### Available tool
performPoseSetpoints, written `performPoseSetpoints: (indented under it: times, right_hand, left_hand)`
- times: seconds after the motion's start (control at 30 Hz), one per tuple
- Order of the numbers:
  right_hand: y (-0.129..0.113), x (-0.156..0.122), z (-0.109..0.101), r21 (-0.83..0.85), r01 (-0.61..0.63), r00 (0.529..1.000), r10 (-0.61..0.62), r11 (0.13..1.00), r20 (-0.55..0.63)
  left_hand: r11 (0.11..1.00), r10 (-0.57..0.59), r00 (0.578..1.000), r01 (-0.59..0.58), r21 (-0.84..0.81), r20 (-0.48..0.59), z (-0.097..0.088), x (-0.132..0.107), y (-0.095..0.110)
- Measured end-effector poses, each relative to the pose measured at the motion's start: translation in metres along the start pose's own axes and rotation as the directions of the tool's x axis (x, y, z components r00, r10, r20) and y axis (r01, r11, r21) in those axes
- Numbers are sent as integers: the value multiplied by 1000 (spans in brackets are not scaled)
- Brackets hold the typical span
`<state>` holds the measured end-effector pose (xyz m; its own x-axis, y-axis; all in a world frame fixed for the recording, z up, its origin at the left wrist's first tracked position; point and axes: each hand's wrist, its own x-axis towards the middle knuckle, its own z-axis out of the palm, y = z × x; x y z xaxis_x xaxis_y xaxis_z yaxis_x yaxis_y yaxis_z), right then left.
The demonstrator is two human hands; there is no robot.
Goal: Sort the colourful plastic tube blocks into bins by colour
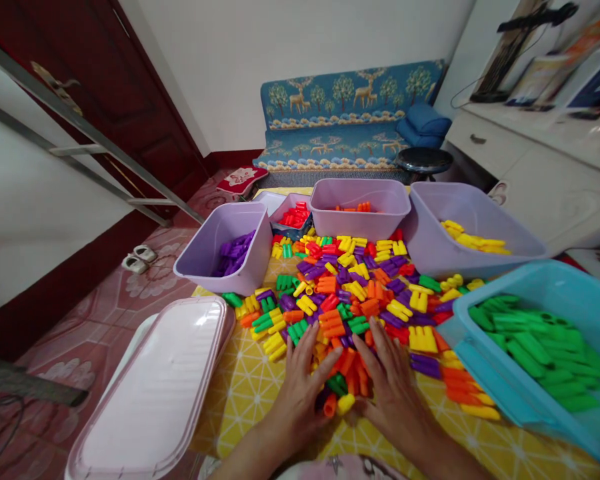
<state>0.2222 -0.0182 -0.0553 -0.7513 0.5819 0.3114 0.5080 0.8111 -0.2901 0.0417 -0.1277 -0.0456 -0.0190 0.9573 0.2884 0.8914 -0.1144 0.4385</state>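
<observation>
My left hand [303,380] rests at the near edge of a pile of small plastic pieces, its fingers spread. Opposite it, my right hand [393,380] lies with fingers apart on the pile's other side. Between them are several orange pieces [350,370], a green piece [337,384] and a yellow piece [346,403]. The pieces look like short tubes, many joined side by side. Both hands touch the pile, and neither grips a piece. The heap mixes red, yellow, green, purple and orange on a yellow patterned tablecloth [245,407].
Lilac bins hold purple pieces [235,253], orange pieces [364,207] and yellow pieces [473,239]. A smaller box has red pieces [296,215]. At right, a turquoise bin [473,293] contains green pieces [540,347]. A pale lid [155,387] lies at left. Behind stands a blue sofa [330,137].
</observation>
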Motion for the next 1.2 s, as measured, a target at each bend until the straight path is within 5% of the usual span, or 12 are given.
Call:
performPoseSetpoints:
  times: [0.23, 0.4, 0.47, 0.57, 0.7, 0.9, 1.2]
  right_hand:
    - [22, 53, -7, 43, 67, 990, -61, 997, -125]
    - [49, 104, -1, -51, -74, 975, 61, 996, -215]
    - [56, 112, 1, -67, -166, 961, 146, 984, -237]
    - [57, 110, 2, -84, -243, 943, 215, 967, -255]
    - [50, 101, 7, -67, -230, 948, 208, 971, -242]
    - [52, 101, 16, -21, -192, 946, 179, 981, -270]
    - [52, 100, 17, -11, -187, 943, 176, 982, -284]
  left_hand:
    - [996, 31, 996, -38, -81, -82, 2, 68, -15]
    - [995, -23, 980, 3, -99, -199, -14, 117, -34]
    - [996, -78, 945, 59, -68, -317, -26, 113, -40]
    - [973, -225, 840, 225, -60, -494, -39, 80, -49]
    - [878, -413, 725, 478, -30, -551, -36, 28, -61]
    - [812, -484, 722, 581, 54, -494, -21, 12, -72]
    - [774, -499, 743, 614, 157, -445, -39, 19, -85]
